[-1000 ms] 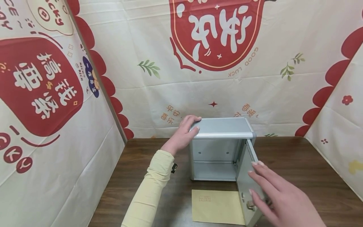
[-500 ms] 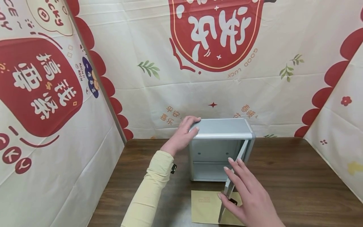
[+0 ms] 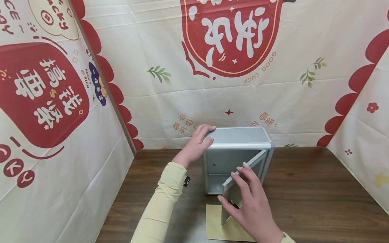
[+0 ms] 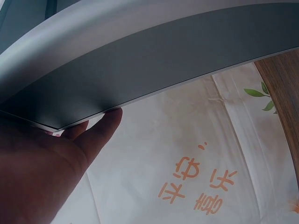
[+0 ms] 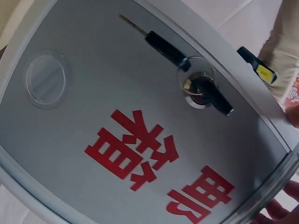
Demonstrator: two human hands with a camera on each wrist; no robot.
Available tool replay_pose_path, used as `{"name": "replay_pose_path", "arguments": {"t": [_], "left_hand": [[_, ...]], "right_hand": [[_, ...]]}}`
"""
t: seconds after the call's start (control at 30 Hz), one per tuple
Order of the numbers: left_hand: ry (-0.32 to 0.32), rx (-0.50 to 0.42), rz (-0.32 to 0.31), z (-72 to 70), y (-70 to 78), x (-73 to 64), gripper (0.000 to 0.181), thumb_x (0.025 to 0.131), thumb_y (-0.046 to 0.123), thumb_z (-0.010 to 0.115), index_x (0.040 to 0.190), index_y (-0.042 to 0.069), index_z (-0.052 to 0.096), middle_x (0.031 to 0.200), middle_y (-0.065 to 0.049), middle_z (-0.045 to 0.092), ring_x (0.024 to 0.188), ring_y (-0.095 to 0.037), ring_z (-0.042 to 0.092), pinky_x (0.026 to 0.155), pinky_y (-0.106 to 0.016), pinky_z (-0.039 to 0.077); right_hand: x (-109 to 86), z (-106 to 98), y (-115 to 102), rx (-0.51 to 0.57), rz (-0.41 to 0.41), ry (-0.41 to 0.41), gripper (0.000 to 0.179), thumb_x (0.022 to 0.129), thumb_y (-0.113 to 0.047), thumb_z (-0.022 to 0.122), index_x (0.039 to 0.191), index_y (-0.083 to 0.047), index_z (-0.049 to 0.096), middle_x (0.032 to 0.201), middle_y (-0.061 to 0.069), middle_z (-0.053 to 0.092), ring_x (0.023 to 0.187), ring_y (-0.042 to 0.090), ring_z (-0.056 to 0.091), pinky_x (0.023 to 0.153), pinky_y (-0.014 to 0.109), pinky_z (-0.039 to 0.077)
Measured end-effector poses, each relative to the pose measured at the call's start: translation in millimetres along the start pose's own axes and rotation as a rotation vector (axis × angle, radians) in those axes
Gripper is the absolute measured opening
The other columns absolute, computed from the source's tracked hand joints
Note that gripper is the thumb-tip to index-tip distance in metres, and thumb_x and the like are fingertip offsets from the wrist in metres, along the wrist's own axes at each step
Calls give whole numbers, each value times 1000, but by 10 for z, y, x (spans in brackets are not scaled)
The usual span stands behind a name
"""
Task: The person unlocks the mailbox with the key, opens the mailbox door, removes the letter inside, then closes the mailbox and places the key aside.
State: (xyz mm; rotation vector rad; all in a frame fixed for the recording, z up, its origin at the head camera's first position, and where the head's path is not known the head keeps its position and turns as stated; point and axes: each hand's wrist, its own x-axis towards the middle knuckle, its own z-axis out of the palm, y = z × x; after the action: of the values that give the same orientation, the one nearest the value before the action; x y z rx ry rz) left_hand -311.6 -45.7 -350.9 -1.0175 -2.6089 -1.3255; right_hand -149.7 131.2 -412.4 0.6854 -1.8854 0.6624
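Note:
A grey metal mailbox [image 3: 238, 136] stands on the table with its door [image 5: 140, 98] partly open, hinged on the right. My left hand [image 3: 194, 145] grips its top left corner, the fingers bent over the back edge in the left wrist view. My right hand [image 3: 255, 206] touches the door's outer side, fingertips at its top edge, thumb near its free edge. In the right wrist view, a key [image 5: 212, 95] sits in the door's lock and a second key [image 5: 163, 49] hangs from the same ring. Red characters and an oval window mark the door's front; the right hand is out of that view.
A yellow envelope [image 3: 214, 229] lies flat on the wooden table [image 3: 304, 195] before the mailbox, partly below the door and right hand. Patterned cloth [image 3: 136, 101] hangs behind the table and along both sides.
The right hand has moved left and pushed the door inward from wide open to partly open. Its inside no longer shows. The left hand and mailbox have stayed in place.

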Motion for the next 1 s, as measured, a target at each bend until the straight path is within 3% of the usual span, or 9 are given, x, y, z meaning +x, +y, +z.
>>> {"name": "replay_pose_path", "arguments": {"t": [0.23, 0.43, 0.7, 1.0], "left_hand": [[11, 6, 18, -4, 9, -2, 42, 98, 27, 43, 138, 14, 46, 141, 0, 34, 125, -14, 32, 103, -39, 33], [8, 8, 17, 2, -3, 3, 42, 98, 29, 43, 138, 16, 45, 141, 1, 34, 125, -15, 33, 102, -39, 34], [7, 3, 25, 4, 11, 7, 43, 98, 30, 43, 138, 15, 45, 141, 1, 34, 123, -15, 34, 101, -40, 35], [17, 25, 24, 2, 8, -4, 42, 98, 29, 44, 138, 16, 45, 141, 1, 34, 125, -15, 33, 102, -40, 33]], "right_hand": [[54, 196, 107, 5, -73, 13, 58, 86, -42, 64, 114, 9, 56, 114, 30, 49, 115, 47, 44, 108, 43, 25], [88, 310, 238, -15, -78, -82, 60, 87, -40, 61, 124, 6, 55, 118, 26, 50, 118, 46, 43, 107, 50, 24], [93, 402, 378, -72, -122, -132, 61, 91, -36, 52, 135, 6, 47, 127, 27, 46, 126, 45, 38, 108, 49, 22], [73, 450, 434, -112, -92, -240, 62, 94, -36, 43, 141, 5, 40, 142, 26, 36, 135, 41, 27, 109, 51, 19]]}}
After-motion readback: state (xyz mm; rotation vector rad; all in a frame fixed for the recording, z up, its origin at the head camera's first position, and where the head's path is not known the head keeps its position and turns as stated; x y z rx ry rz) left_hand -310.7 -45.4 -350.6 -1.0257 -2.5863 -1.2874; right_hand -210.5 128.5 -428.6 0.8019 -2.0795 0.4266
